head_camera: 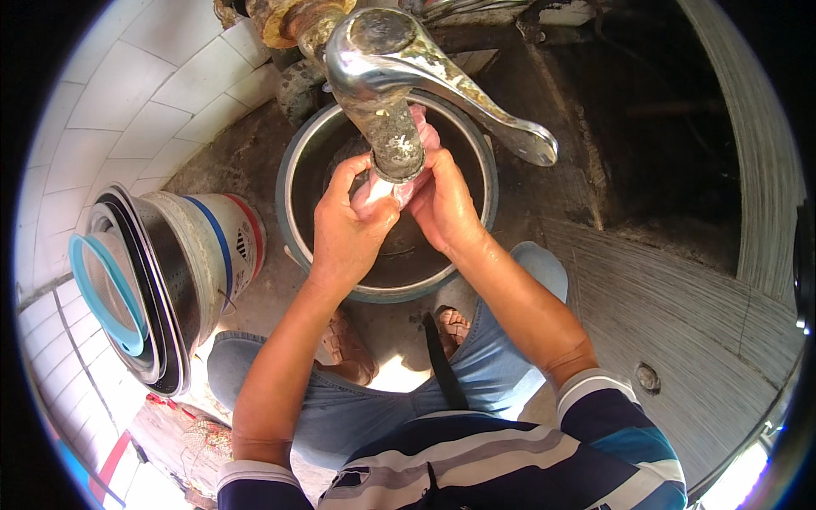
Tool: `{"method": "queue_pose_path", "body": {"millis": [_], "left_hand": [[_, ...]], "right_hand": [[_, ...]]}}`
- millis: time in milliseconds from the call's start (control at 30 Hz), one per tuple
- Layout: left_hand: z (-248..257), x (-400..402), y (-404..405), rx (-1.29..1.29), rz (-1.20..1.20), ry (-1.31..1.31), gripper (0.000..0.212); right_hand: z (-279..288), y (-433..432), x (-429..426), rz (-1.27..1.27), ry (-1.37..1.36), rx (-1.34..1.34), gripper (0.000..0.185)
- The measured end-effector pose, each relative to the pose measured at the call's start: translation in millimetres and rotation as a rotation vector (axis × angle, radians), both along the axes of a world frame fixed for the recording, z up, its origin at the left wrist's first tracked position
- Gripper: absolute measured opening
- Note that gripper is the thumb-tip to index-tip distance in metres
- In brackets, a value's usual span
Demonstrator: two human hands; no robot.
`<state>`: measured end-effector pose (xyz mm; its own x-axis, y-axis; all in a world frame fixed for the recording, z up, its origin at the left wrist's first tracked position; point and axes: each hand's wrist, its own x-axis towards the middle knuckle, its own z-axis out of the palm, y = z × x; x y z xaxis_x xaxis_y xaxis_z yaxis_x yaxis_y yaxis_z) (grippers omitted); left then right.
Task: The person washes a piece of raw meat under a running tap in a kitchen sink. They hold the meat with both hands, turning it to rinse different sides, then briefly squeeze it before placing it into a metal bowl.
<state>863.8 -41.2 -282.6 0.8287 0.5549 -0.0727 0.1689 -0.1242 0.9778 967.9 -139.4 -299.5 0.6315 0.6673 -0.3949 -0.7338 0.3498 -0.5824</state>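
A piece of pale pink raw meat (428, 135) is gripped between both hands, over a round metal basin (299, 245) with a dark inside. My left hand (354, 220) pinches its left end with thumb and fingers, just below the spout. My right hand (446, 204) holds the right side of the meat, its fingers partly hidden behind it. Directly above hangs a worn metal faucet (398, 143), its mouth close to the fingertips of both hands and covering part of the meat. The faucet's chrome lever (484, 105) points to the right. Both hands look wet.
At the left stands a plastic bucket (213, 236) with metal colanders and bowls (169, 287) and a blue-rimmed strainer (76, 274) stacked at its mouth. A white tiled wall (156, 127) rises behind. Grey striped panels (669, 306) lie to the right. Two sandalled feet stand below the basin.
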Motion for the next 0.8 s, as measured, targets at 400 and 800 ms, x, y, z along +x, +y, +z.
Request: {"method": "queue_pose_path", "body": {"millis": [400, 800], "left_hand": [[3, -2, 20, -0.033, -0.076, 0.207, 0.053], [8, -3, 21, -0.352, -0.115, 0.186, 0.049]], "right_hand": [[8, -1, 5, 0.227, -0.148, -0.134, 0.063], [19, -1, 18, 0.293, -0.522, -0.338, 0.055]]}}
